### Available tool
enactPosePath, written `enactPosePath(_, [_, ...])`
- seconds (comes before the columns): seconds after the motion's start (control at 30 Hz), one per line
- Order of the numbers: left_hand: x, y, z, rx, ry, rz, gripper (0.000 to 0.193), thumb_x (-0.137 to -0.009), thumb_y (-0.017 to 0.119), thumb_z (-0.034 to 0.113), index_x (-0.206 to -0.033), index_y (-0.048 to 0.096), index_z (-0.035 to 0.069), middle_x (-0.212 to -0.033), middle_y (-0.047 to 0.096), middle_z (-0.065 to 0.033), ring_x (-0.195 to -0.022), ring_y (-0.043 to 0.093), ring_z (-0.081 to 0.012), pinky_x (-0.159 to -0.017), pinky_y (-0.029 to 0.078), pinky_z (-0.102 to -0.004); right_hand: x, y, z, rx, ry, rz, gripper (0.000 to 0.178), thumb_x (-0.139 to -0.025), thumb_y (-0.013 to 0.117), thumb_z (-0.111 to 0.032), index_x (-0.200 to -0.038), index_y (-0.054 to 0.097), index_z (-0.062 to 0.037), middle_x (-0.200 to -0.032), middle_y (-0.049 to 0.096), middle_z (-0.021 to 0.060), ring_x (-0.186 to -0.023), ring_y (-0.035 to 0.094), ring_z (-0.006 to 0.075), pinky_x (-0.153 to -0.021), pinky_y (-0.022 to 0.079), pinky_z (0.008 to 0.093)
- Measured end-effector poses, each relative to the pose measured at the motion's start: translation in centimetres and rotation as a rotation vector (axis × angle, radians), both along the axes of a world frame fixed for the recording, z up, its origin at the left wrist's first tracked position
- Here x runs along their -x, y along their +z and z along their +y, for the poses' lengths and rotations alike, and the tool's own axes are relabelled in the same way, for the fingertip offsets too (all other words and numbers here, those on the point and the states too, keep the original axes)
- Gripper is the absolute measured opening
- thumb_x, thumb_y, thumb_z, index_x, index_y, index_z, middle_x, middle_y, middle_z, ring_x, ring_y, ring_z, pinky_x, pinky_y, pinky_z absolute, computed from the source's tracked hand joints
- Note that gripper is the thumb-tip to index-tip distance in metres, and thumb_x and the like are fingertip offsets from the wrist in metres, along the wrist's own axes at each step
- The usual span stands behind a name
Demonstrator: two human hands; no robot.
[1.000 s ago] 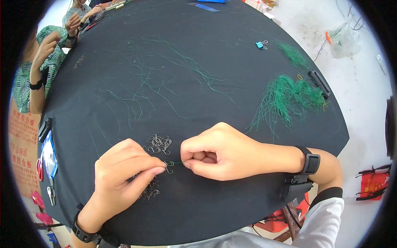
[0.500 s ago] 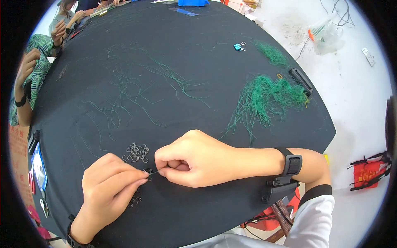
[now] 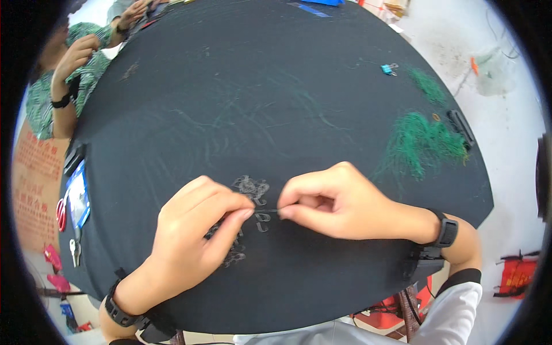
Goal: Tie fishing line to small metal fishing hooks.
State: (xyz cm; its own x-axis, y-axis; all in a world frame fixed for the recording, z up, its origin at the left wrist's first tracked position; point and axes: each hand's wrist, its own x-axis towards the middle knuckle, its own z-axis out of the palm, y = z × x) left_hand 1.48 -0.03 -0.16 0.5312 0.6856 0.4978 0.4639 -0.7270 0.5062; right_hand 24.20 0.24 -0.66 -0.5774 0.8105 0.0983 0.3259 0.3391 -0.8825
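Thumb and forefinger of my left hand [image 3: 198,233] pinch one end of a short thin strand [image 3: 267,211], which looks like green fishing line. My right hand [image 3: 333,201] pinches its other end, with the remaining fingers curled in. Whether a hook is also between the left fingertips is hidden. Just beyond the fingertips lies a small pile of metal fish hooks [image 3: 250,187]. A couple of loose hooks [image 3: 263,223] rest below the strand. More dark hooks [image 3: 234,254] lie beside my left thumb, partly covered by the hand. The picture is motion-blurred.
A bundle of green line [image 3: 422,144] lies at the right, near a black clip bar [image 3: 461,129] and a teal binder clip [image 3: 389,69]. Loose strands [image 3: 230,112] cross the middle. Red-handled scissors [image 3: 61,214] sit at the left edge. A co-worker's hand [image 3: 77,57] is upper left.
The view has shifted, so the table's things appear further right. My hands are a little wider apart, and the strand between the fingertips is now stretched level above the hooks.
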Motion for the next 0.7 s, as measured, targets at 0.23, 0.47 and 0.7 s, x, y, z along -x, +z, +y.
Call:
enactPosePath(0.23, [0.6, 0.3, -1.1, 0.106, 0.069, 0.173, 0.019, -0.068, 0.075, 0.009, -0.077, 0.059, 0.005, -0.066, 0.052, -0.0063, -0.064, 0.051, -0.0230, -0.059, 0.039, -0.0334, 0.2, 0.4, 0.2, 0.096, -0.014, -0.023, 0.007, -0.086, 0.063, -0.007, -0.088, 0.067, -0.0017, -0.066, 0.059, -0.0035, -0.054, 0.040, -0.0010, -0.048, 0.031, 0.0192])
enactPosePath(0.47, [0.4, -0.1, -0.9, 0.100, 0.017, 0.155, 0.018, -0.069, 0.075, 0.009, -0.078, 0.060, 0.006, -0.066, 0.051, -0.0051, -0.064, 0.050, -0.0231, -0.061, 0.039, -0.0339, 0.0, 0.4, 0.1, 0.077, -0.002, -0.032, 0.007, -0.086, 0.063, -0.007, -0.087, 0.067, -0.0020, -0.063, 0.058, -0.0038, -0.053, 0.041, -0.0006, -0.047, 0.030, 0.0197])
enactPosePath(0.7, [0.7, -0.8, -0.5, 0.064, -0.082, 0.098, 0.015, -0.070, 0.074, 0.007, -0.078, 0.062, 0.005, -0.067, 0.053, -0.0052, -0.065, 0.051, -0.0234, -0.061, 0.040, -0.0337, 0.1, 0.3, 0.2, 0.066, 0.007, -0.046, 0.006, -0.086, 0.063, -0.007, -0.086, 0.068, -0.0021, -0.064, 0.059, -0.0037, -0.053, 0.042, -0.0008, -0.047, 0.031, 0.0192])
